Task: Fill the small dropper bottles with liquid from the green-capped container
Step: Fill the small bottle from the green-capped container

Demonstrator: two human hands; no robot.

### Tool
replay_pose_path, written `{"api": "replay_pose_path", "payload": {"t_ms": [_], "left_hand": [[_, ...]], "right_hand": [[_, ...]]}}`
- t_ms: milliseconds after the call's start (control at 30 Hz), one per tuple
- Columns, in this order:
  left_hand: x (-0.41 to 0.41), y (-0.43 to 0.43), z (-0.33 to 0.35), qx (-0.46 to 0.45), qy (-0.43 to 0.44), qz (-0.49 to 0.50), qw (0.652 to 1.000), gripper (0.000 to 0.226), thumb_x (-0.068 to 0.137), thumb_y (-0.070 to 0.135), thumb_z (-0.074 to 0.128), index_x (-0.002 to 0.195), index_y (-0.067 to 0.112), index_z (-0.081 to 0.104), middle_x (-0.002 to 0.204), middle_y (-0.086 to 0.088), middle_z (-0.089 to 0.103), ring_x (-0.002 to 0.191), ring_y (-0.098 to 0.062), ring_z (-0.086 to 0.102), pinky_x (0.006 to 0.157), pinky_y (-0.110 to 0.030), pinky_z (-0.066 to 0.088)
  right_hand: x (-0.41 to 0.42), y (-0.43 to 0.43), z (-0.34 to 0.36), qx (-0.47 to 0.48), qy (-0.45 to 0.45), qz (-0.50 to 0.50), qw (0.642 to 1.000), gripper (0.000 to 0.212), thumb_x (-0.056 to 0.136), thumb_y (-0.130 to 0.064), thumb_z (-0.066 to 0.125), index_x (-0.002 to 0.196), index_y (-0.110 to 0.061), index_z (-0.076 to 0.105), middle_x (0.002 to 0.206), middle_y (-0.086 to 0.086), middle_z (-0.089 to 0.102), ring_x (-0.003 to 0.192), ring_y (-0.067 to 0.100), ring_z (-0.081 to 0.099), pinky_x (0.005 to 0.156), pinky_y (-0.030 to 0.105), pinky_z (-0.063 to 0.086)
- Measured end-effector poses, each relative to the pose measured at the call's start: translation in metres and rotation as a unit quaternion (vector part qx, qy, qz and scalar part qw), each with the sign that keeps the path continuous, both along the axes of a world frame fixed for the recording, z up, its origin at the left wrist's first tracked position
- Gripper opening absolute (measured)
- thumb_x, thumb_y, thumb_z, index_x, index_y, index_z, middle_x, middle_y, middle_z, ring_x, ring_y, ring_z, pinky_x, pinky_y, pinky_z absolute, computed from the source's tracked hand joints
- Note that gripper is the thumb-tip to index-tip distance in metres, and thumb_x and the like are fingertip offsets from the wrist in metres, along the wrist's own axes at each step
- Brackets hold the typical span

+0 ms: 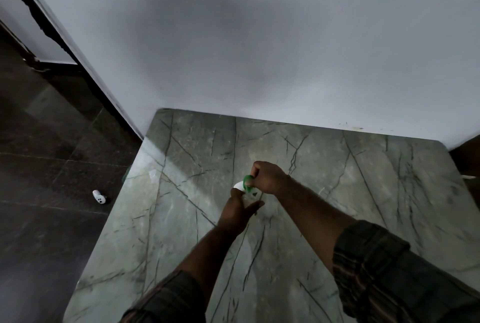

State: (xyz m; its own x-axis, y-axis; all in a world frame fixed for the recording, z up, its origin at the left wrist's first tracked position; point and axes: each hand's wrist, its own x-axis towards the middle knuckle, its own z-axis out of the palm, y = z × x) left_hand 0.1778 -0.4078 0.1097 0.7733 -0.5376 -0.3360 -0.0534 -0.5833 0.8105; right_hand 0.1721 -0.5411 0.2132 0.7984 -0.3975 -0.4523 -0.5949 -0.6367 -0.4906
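1. One small white object (99,197) lies on the dark floor (52,141), well left of the table; what it is cannot be told.
2. On the marbled table (181,166), no dropper bottles show anywhere.
3. Near the table's middle, the left hand (237,212) wraps around the body of the white container (238,185), steadying it from below.
4. Just right of that, the right hand (267,178) closes its fingers over the green cap (247,182), which looks still seated on the container's neck.
5. The step in hand seems to be unscrewing the cap, so filling has not yet begun.
6. Next, the cap needs a firm twist while the left hand keeps the container from turning, then somewhere to set it down, and the bottles must be brought within reach.
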Motion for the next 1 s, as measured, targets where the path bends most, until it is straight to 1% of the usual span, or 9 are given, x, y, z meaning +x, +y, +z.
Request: {"api": "replay_pose_path", "payload": {"t_ms": [67,200,300,500,600,667,700,833,1000], "left_hand": [[0.003,-0.001,0.004,-0.004,0.002,0.003,1.0,0.069,0.084,0.042,0.072,0.13,0.011,0.033,0.082,0.015,0.06,0.07,0.018,0.06,0.054,-0.005,0.048],[0.001,-0.001,0.001,0.0,0.008,0.0,1.0,0.068,0.084,0.042,0.073,0.131,0.012,0.033,0.085,0.014,0.06,0.069,0.005,0.064,0.056,-0.011,0.052],[-0.003,0.0,-0.001,-0.008,0.019,0.014,1.0,0.066,0.083,0.04,0.074,0.128,0.011,0.036,0.085,0.008,0.064,0.067,-0.001,0.067,0.056,-0.018,0.056],[-0.002,0.001,0.006,-0.021,0.027,0.032,0.999,0.072,0.079,0.041,0.078,0.13,0.014,0.035,0.086,0.009,0.064,0.068,0.01,0.064,0.049,-0.009,0.048],[-0.004,0.002,0.002,-0.012,0.021,0.048,0.999,0.073,0.072,0.042,0.084,0.126,0.015,0.042,0.106,0.004,0.065,0.085,-0.007,0.068,0.065,-0.02,0.057],[-0.006,0.002,-0.002,-0.007,0.018,0.048,0.999,0.073,0.068,0.04,0.086,0.123,0.014,0.045,0.112,-0.002,0.065,0.095,-0.016,0.067,0.078,-0.031,0.06],[-0.007,0.002,-0.002,-0.006,0.016,0.051,0.999,0.074,0.067,0.04,0.087,0.122,0.013,0.045,0.113,-0.002,0.064,0.097,-0.016,0.065,0.079,-0.031,0.059],[-0.009,0.005,0.006,-0.015,0.036,0.071,0.997,0.075,0.063,0.04,0.09,0.117,0.015,0.045,0.106,0.005,0.061,0.095,-0.014,0.064,0.066,-0.02,0.053],[-0.022,0.019,0.0,-0.106,0.126,0.14,0.976,0.06,0.06,0.033,0.093,0.105,0.019,0.056,0.105,-0.004,0.071,0.088,-0.016,0.073,0.063,-0.032,0.063]], "right_hand": [[0.002,-0.002,0.002,0.009,-0.006,-0.009,1.0,0.027,0.081,-0.025,0.076,0.102,-0.011,0.065,0.105,0.007,0.069,0.095,0.023,0.063,0.077,0.035,0.048],[-0.003,-0.002,-0.007,0.022,-0.022,-0.012,0.999,0.021,0.082,-0.024,0.075,0.092,-0.014,0.06,0.102,0.008,0.068,0.086,0.018,0.057,0.072,0.03,0.043],[-0.005,-0.001,-0.012,0.015,-0.023,-0.015,1.0,0.024,0.083,-0.026,0.075,0.097,-0.012,0.063,0.104,0.009,0.068,0.086,0.018,0.056,0.072,0.03,0.043],[0.002,-0.001,-0.009,0.025,-0.021,-0.028,0.999,0.021,0.082,-0.024,0.075,0.094,-0.013,0.062,0.093,0.006,0.065,0.082,0.018,0.056,0.067,0.03,0.043],[-0.003,0.0,-0.015,0.03,-0.024,-0.03,0.999,0.019,0.083,-0.024,0.074,0.089,-0.015,0.058,0.087,0.002,0.061,0.081,0.018,0.056,0.067,0.029,0.043],[-0.007,0.001,-0.018,0.032,-0.021,-0.033,0.999,0.02,0.083,-0.025,0.074,0.088,-0.016,0.058,0.087,0.002,0.061,0.081,0.018,0.056,0.067,0.029,0.042],[-0.007,0.001,-0.018,0.031,-0.02,-0.034,0.999,0.02,0.083,-0.026,0.074,0.089,-0.016,0.058,0.088,0.002,0.061,0.082,0.018,0.057,0.068,0.029,0.042],[-0.003,-0.001,-0.014,0.036,-0.018,-0.034,0.999,0.021,0.083,-0.025,0.075,0.093,-0.014,0.06,0.092,0.004,0.062,0.083,0.018,0.056,0.069,0.029,0.043],[-0.001,-0.003,-0.013,0.045,-0.01,-0.027,0.999,0.022,0.082,-0.026,0.076,0.088,-0.016,0.058,0.09,0.003,0.062,0.082,0.017,0.055,0.066,0.027,0.041]]}}
